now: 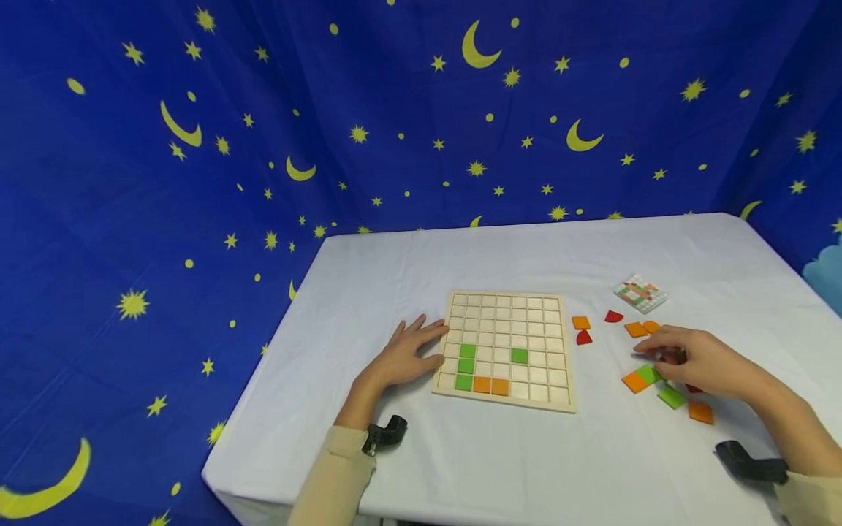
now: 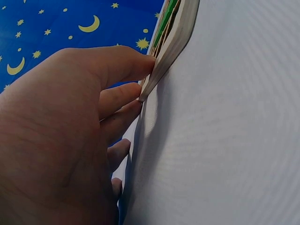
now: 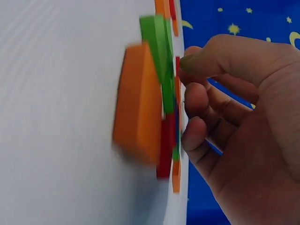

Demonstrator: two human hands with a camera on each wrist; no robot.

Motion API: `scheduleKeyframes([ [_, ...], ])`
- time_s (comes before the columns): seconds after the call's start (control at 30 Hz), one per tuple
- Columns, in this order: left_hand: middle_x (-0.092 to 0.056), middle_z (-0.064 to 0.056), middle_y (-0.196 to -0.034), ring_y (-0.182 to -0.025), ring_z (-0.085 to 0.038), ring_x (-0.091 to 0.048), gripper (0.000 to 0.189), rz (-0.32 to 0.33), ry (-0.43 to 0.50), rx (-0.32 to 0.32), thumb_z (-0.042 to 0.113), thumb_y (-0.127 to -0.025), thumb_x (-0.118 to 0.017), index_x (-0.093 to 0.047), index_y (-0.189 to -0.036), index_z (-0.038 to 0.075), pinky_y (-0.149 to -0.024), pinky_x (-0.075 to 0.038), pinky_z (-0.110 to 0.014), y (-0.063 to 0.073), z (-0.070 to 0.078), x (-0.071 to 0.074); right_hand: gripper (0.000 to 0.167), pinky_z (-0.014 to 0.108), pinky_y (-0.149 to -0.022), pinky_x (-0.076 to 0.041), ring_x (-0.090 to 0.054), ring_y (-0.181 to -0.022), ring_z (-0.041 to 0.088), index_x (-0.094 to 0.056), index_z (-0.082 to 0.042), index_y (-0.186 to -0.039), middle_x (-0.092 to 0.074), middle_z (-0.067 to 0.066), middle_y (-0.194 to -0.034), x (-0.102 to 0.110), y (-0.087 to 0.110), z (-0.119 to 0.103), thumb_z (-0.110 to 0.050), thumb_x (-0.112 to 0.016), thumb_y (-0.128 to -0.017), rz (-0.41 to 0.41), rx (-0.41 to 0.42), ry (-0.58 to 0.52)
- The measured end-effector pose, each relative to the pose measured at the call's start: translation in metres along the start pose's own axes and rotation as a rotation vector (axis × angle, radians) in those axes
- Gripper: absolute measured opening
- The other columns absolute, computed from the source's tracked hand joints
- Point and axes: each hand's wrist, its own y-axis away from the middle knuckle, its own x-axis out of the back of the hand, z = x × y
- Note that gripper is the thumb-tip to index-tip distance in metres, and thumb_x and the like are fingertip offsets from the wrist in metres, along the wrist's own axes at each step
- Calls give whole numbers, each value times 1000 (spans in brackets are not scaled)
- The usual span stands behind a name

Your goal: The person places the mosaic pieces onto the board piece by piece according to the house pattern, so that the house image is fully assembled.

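Left hand [image 1: 406,356], fingers extended, touches the left edge of the board [image 1: 546,338]; right hand [image 1: 700,361], fingers bent, is at the tiles [image 1: 636,382] right of it, any grip indiscernible. Sound technique: steady the board, pinch one tile by opposite edges.

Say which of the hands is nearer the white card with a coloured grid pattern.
Right. The right hand is on the near side of the card, apart from it; the left hand is farther away, at the left edge of the square pale wooden board.
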Motion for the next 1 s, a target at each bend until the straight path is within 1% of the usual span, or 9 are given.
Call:
scheduleKeyframes([
  [0.07, -31, 11, -152, -145, -21, -10, 58, 5, 1, -2, 39, -92, -58, -44, -146, 24, -115, 1, -46, 0, 0, 1, 33, 25, -53, -40, -47, -69, 13, -69, -14, -114, -58, 3, -101, 2, 3, 4, -9, -72, -81, -21, -7, -17],
  [0.17, -33, 10, -152, -145, -23, -11, 58, 10, 10, -10, 38, -92, -59, -45, -146, 23, -115, 1, -47, 0, 0, 1, 35, 25, -52, -39, -46, -69, 13, -68, -14, -115, -55, 3, -99, 4, 8, 8, -8, -72, -80, -58, -18, -38],
  [0.3, -33, 8, -152, -145, -24, -11, 58, 7, 14, -21, 38, -92, -59, -45, -146, 22, -115, 1, -48, 0, 1, 1, 38, 25, -58, -39, -45, -78, 15, -68, -16, -115, -54, 2, -102, 6, 14, 12, -7, -72, -79, -73, -23, -19],
  [0.4, -34, 8, -152, -145, -24, -11, 58, 9, 11, -19, 39, -92, -59, -45, -146, 22, -115, 1, -47, 0, 1, 1, 40, 25, -61, -39, -45, -82, 16, -67, -18, -116, -53, 1, -103, 6, 15, 14, -7, -73, -77, -78, -20, -9],
  [0.53, -34, 7, -152, -145, -24, -11, 58, 8, 14, -17, 38, -92, -59, -45, -145, 22, -115, 1, -48, 0, 1, 0, 40, 25, -61, -39, -45, -80, 15, -68, -17, -115, -52, 1, -99, 6, 16, 14, -6, -72, -78, -91, -15, -12],
  [0.63, -34, 8, -152, -145, -24, -11, 57, 3, 11, -15, 38, -92, -58, -46, -145, 22, -115, 1, -48, 1, 1, -1, 36, 25, -60, -39, -45, -78, 14, -69, -17, -114, -52, 1, -98, 5, 15, 13, -8, -72, -79, -98, -14, -9],
  [0.83, -33, 10, -152, -145, -23, -11, 57, 7, 2, -10, 38, -92, -59, -45, -145, 23, -115, 1, -47, 1, 1, -1, 32, 25, -55, -39, -46, -72, 13, -70, -15, -114, -52, 1, -94, 3, 9, 8, -16, -74, -82, -81, -4, -8],
  [1.0, -31, 13, -152, -145, -20, -10, 58, 6, -4, -7, 41, -92, -58, -44, -146, 25, -115, 1, -46, 0, 1, -1, 33, 24, -56, -39, -45, -74, 14, -71, -18, -113, -54, -2, -93, 1, -1, 0, -21, -77, -81, -32, 9, 35],
])
